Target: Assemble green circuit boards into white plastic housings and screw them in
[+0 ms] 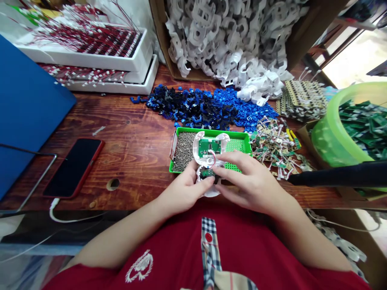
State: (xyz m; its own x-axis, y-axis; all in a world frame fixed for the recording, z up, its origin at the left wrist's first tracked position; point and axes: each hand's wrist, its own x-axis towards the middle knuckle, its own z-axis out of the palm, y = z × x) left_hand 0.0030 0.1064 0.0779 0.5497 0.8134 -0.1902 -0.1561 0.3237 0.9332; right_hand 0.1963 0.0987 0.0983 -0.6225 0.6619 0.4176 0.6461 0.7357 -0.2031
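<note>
Gripping unlabelled white housing (208, 155), both hands.

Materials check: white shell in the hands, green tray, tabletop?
White shell: looks like moulded plastic, matte, with a green circuit board seated in it. Green tray: glossy plastic by its look, with a perforated floor. Tabletop: wood, reddish-brown with visible grain and a slight sheen, probably varnished.
</note>
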